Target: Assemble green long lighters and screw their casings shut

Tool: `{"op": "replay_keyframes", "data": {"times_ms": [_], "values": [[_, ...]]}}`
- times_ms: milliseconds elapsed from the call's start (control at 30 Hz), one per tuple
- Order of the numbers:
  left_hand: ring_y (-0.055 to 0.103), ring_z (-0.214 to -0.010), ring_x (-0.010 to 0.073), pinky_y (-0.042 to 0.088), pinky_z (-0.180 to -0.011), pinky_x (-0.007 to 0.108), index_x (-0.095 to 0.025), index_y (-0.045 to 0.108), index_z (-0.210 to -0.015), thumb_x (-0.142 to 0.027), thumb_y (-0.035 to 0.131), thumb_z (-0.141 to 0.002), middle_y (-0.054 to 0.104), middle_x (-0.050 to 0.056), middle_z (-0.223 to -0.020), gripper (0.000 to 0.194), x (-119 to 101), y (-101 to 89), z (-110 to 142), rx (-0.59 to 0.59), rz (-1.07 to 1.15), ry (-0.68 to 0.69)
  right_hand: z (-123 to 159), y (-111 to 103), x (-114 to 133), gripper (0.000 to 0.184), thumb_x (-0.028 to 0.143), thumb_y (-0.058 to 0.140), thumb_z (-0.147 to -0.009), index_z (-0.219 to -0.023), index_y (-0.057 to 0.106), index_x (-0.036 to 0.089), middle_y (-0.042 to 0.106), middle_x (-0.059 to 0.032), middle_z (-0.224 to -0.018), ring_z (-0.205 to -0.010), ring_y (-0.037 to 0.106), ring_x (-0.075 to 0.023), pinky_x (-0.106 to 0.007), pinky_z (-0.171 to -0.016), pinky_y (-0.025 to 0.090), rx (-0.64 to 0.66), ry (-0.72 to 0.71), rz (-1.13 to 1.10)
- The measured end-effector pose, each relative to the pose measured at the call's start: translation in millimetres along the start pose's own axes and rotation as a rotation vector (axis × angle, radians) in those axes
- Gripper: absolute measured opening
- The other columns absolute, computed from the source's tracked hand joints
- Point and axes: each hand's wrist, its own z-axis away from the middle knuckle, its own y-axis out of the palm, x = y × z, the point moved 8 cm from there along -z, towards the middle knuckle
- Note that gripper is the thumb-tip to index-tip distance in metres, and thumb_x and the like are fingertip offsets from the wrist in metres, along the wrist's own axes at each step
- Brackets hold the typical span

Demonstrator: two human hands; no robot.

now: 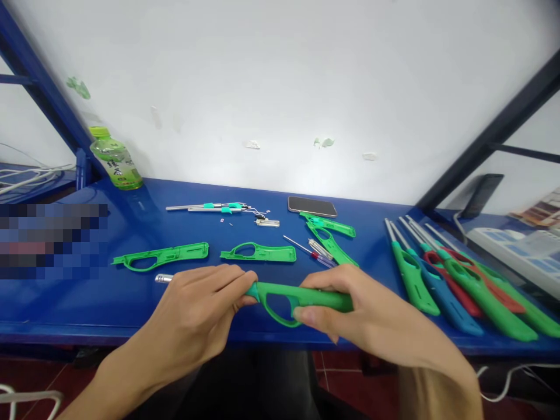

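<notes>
A green long-nosed gas lighter (280,290) is held level above the front of the blue table by both hands. My left hand (214,297) wraps round its barrel, leaving only the silver tip visible at the left. My right hand (336,303) grips the green handle, its thumb by the trigger opening. Just behind lie two opened green handle shells, one at left (175,255) and one at centre (271,254). A screwdriver (321,258) with a clear and red handle lies behind my right hand, next to a small metal-cased part (319,249) and more green shells (335,245).
Several assembled lighters in green, blue and red (464,280) lie at the right. Metal barrels with wires (214,207) and a small fuel tank-like part (266,223) lie farther back. A phone (312,206) and a green drink bottle (116,160) are near the white wall.
</notes>
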Motion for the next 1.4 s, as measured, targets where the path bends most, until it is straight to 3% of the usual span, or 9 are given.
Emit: {"op": "replay_keyframes", "data": {"times_ms": [333,500,633,767,867,967,1100,1200,1400], "values": [[0.074,-0.077,0.018,0.057,-0.068,0.032,-0.012,0.067,-0.12,-0.003,0.061,-0.102,0.081,0.007,-0.098,0.021,-9.9,-8.9,-0.7,-0.099,-0.12,0.049,-2.3,9.0,-1.6,0.036,0.047,0.079,-0.093,-0.075,0.067,0.019,0.061,0.0047,-0.06,-0.047,0.044,-0.0066,-0.018,-0.04,0.033,0.182,0.041,-0.293],[0.074,-0.081,0.0185,0.057,-0.07,0.033,-0.01,0.067,-0.122,-0.004,0.059,-0.104,0.079,0.007,-0.098,0.021,-8.9,-8.6,-1.3,-0.032,-0.117,0.061,-3.9,11.9,-5.0,0.031,0.044,0.082,-0.093,-0.082,0.069,0.017,0.061,0.0055,-0.06,-0.046,0.045,-0.0049,-0.015,-0.039,0.033,0.177,0.039,-0.327],[0.074,-0.084,0.0187,0.056,-0.075,0.034,-0.014,0.069,-0.126,-0.008,0.061,-0.105,0.08,0.006,-0.102,0.023,4.9,-14.2,-1.3,-0.039,-0.149,0.062,-4.7,15.1,-6.9,0.025,0.04,0.081,-0.095,-0.107,0.077,0.018,0.072,0.0008,-0.078,-0.057,0.06,-0.0078,-0.013,-0.044,0.044,0.195,-0.016,-0.46],[0.073,-0.087,0.0186,0.056,-0.078,0.033,-0.018,0.071,-0.126,-0.008,0.066,-0.102,0.079,0.006,-0.107,0.027,19.2,-22.3,-1.8,-0.124,-0.117,0.015,-6.6,14.4,3.3,0.052,0.034,0.076,-0.099,-0.149,0.064,0.027,0.077,-0.0052,-0.101,-0.074,0.074,-0.0141,-0.014,-0.045,0.05,0.293,-0.204,-0.819],[0.073,-0.091,0.0188,0.057,-0.085,0.034,-0.02,0.069,-0.129,-0.003,0.068,-0.099,0.079,0.006,-0.111,0.034,23.5,-22.5,-1.9,-0.155,-0.113,-0.018,-8.3,16.3,11.4,0.064,0.021,0.074,-0.096,-0.156,0.056,0.037,0.072,-0.0078,-0.134,-0.094,0.078,-0.0191,-0.014,-0.047,0.055,0.377,-0.317,-1.024],[0.074,-0.106,0.0222,0.057,-0.096,0.038,-0.02,0.066,-0.134,-0.002,0.066,-0.1,0.078,0.007,-0.119,0.039,23.2,-18.4,-3.2,-0.139,-0.148,-0.026,-12.4,23.0,14.2,0.069,0.013,0.073,-0.09,-0.153,0.058,0.036,0.066,-0.0101,-0.148,-0.075,0.07,-0.0106,-0.011,-0.042,0.048,0.404,-0.303,-1.095],[0.064,-0.134,0.0322,0.05,-0.112,0.053,-0.021,0.063,-0.14,-0.003,0.067,-0.099,0.074,0.011,-0.133,0.045,25.1,-20.3,-3.8,-0.16,-0.231,-0.096,-18.9,17.8,9.7,0.07,0.01,0.074,-0.08,-0.146,0.064,0.032,0.077,-0.0114,-0.129,-0.049,0.036,-0.0034,-0.015,-0.038,0.025,0.24,-0.226,-1.144],[0.065,-0.131,0.0302,0.05,-0.111,0.053,-0.021,0.067,-0.131,0.004,0.063,-0.095,0.074,0.009,-0.125,0.044,23.0,-29.8,-0.5,-0.256,-0.186,-0.099,-18.8,2.5,-0.5,0.074,0.01,0.075,-0.068,-0.14,0.068,0.03,0.079,-0.011,-0.118,-0.05,0.025,-0.0046,-0.02,-0.042,0.017,0.017,-0.167,-1.169],[0.068,-0.106,0.0206,0.055,-0.095,0.039,-0.019,0.07,-0.111,0.007,0.054,-0.096,0.075,0.005,-0.1,0.034,14.0,-20.8,-0.3,-0.19,-0.008,-0.028,-4.5,-21.5,-28.9,0.058,0.015,0.082,-0.06,-0.115,0.073,0.031,0.076,-0.0084,-0.103,-0.05,0.039,-0.0103,-0.026,-0.043,0.031,-0.321,-0.061,-1.152]]}}
